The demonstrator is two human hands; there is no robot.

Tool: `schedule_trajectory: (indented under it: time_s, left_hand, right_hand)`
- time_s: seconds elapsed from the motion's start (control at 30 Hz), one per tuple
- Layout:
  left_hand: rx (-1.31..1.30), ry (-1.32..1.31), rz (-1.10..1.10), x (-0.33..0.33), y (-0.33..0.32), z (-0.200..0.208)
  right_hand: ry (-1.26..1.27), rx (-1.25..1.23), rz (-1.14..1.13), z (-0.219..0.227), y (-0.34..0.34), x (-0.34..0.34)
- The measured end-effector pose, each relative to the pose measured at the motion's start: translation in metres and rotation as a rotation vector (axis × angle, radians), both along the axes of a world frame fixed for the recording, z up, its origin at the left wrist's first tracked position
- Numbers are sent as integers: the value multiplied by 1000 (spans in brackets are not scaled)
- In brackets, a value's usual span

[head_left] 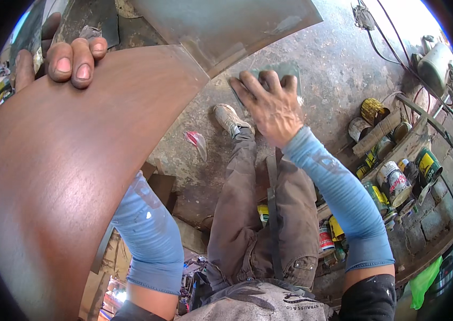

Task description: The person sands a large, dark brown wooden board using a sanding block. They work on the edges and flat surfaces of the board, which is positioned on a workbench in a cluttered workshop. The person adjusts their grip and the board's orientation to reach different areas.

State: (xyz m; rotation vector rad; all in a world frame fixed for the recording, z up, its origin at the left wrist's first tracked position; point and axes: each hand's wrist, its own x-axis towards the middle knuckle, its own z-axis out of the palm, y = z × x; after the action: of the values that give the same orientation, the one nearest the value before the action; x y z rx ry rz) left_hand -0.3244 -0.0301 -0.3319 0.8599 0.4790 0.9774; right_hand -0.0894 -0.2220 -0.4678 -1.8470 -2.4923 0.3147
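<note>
A large brown curved panel with a smooth, slightly shiny face fills the left side. My left hand hooks its fingers over the panel's far edge, while my left forearm runs behind the panel. To the right of the panel, above the floor, my right hand has its fingers bent over a thin, flat, dark greenish sheet. The palm hides much of that sheet, and its exact kind cannot be made out. A grey-brown flat panel adjoins the brown panel's far corner.
Paint-smeared cans crowd a wooden rack on the right. A grey metal tank with dark cables stands at the far right. My shoe rests on the stained concrete floor, near a red-and-white plastic scrap. Green plastic hangs lower right.
</note>
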Motion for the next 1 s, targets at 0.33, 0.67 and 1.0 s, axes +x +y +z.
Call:
schedule_trajectory:
  time_s: [0.33, 0.67, 1.0]
  left_hand:
    - [121, 47, 45, -16, 4, -4]
    - [-5, 150, -58, -10, 3, 16]
    - [77, 121, -35, -28, 9, -4]
  right_hand:
    - [-109, 79, 164, -11, 114, -15]
    - [-55, 19, 89, 5, 132, -13]
    - [-118, -182, 159, 26, 119, -5]
